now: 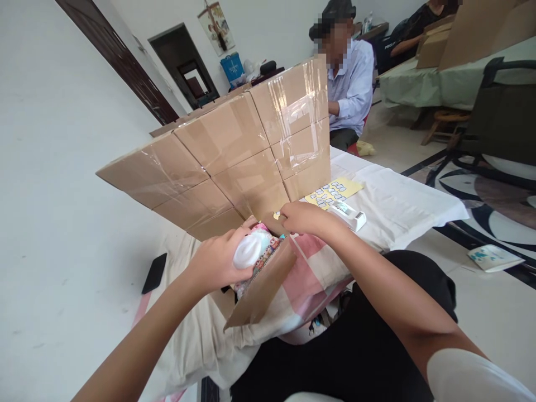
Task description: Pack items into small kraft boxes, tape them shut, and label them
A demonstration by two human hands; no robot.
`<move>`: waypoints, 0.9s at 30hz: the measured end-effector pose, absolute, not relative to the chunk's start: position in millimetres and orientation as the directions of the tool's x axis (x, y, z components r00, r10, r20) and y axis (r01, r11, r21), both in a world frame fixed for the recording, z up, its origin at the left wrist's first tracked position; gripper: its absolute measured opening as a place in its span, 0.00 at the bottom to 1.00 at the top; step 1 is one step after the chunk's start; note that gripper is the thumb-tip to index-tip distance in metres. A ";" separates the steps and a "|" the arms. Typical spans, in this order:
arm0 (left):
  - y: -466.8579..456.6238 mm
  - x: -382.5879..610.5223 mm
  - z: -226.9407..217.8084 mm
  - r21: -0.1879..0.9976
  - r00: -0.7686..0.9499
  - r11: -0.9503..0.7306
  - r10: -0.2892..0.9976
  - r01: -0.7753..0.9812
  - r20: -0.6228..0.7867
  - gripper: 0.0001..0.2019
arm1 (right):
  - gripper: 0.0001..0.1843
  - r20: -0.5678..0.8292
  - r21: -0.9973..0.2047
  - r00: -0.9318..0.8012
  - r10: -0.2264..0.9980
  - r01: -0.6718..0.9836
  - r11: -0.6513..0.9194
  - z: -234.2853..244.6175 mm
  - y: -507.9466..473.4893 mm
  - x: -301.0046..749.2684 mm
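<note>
My left hand (215, 259) is closed around a white rounded object (251, 248) and presses it against a colourful printed packet (263, 254) lying in a small open cardboard box (262, 290). My right hand (304, 218) is pinched at the far edge of that box, next to a small yellow sticker (276, 215); what its fingers hold is too small to tell. The box rests on a pink and cream cloth (310, 273) over my lap.
A stack of taped cardboard boxes (234, 151) stands just behind my hands. A yellow label sheet (333, 192) and a white tape dispenser (347, 215) lie on the white-covered table (402, 206). A black phone (154, 272) lies at the left. A seated person (349, 84) works behind.
</note>
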State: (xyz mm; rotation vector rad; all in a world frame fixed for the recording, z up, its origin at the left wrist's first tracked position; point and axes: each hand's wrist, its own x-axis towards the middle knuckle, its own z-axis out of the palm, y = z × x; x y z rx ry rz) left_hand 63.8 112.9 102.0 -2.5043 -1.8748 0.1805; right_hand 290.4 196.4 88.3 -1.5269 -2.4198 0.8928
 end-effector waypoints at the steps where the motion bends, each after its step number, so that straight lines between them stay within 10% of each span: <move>1: 113.7 63.7 99.0 -0.080 0.286 -0.294 0.953 0.952 -0.094 0.29 | 0.20 -0.182 -0.548 -0.471 0.863 0.777 0.309 87.5 196.7 290.6; 27: 121.7 60.4 61.7 -0.099 0.337 -0.371 0.908 0.923 -0.250 0.25 | 0.05 -0.218 -0.490 -0.450 0.866 0.818 0.302 82.6 205.3 285.4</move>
